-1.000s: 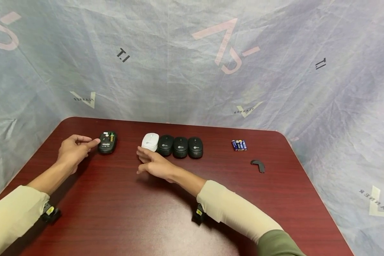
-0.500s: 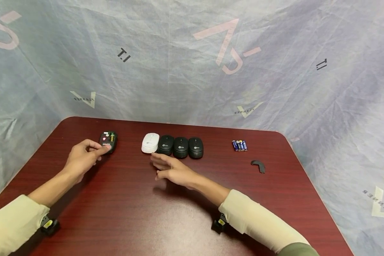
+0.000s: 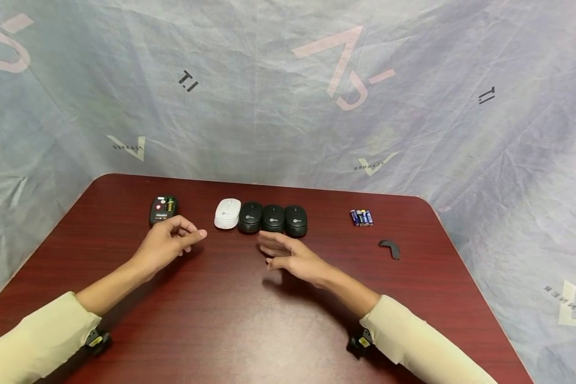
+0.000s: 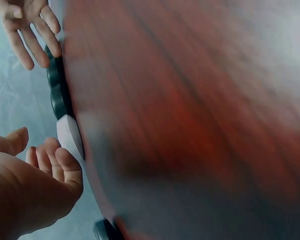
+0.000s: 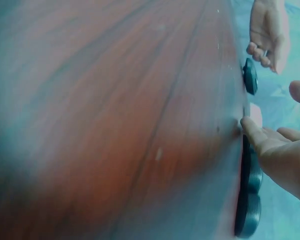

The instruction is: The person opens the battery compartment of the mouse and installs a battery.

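My left hand [image 3: 165, 245] holds nothing, its fingers loosely bent, just in front of an upturned black computer mouse [image 3: 157, 211]. That mouse lies belly up, its battery bay uncovered with a battery [image 3: 170, 205] inside; the hand covers its near edge. To the right stand a white mouse [image 3: 228, 213] and three black mice [image 3: 250, 216] side by side in a row. My right hand [image 3: 297, 260] is held above the table in front of the black mice, fingers extended and holding nothing. In the left wrist view the white mouse [image 4: 70, 135] appears beyond my left fingertips.
Several small blue batteries [image 3: 361, 217] lie together at the back right. A curved dark battery cover [image 3: 390, 248] lies nearer, to their right. The dark red table [image 3: 249, 330] ends at a hanging grey cloth [image 3: 269, 106] behind.
My left hand has come away from the upturned mouse, moving right and toward me. My right hand has drifted right, from the white mouse to before the black ones. The mice stay put.
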The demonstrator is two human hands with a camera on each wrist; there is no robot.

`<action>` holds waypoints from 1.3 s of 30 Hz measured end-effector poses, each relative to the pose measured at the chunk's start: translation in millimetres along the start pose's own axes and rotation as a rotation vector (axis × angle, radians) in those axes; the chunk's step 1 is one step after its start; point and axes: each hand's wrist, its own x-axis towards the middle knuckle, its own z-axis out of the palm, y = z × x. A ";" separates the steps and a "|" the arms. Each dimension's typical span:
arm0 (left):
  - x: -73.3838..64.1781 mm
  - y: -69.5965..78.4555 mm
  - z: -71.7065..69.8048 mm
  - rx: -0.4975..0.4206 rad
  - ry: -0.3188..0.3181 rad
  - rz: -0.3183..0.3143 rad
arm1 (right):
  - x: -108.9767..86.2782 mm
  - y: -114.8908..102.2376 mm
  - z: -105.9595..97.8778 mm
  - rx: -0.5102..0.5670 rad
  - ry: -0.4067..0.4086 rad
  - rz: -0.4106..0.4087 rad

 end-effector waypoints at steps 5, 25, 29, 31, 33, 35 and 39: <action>1.6 11.2 14.1 0.001 -0.011 0.024 | -14.1 0.9 -14.9 -0.036 0.026 -0.001; 31.3 40.0 65.6 0.197 -0.181 0.322 | -50.7 7.3 -84.5 -0.313 0.202 0.033; 36.5 42.9 77.6 0.253 -0.175 0.382 | -50.6 8.9 -92.8 -0.370 0.214 0.058; 37.8 43.9 82.5 0.286 -0.172 0.404 | -50.0 8.8 -95.1 -0.411 0.214 0.063; 39.0 45.4 86.7 0.326 -0.173 0.424 | -48.8 8.8 -96.5 -0.442 0.207 0.066; 41.2 47.8 90.8 0.367 -0.176 0.451 | -47.2 8.6 -97.7 -0.506 0.205 0.074; 47.1 55.4 99.4 0.483 -0.195 0.497 | -43.3 7.8 -98.9 -0.675 0.187 0.061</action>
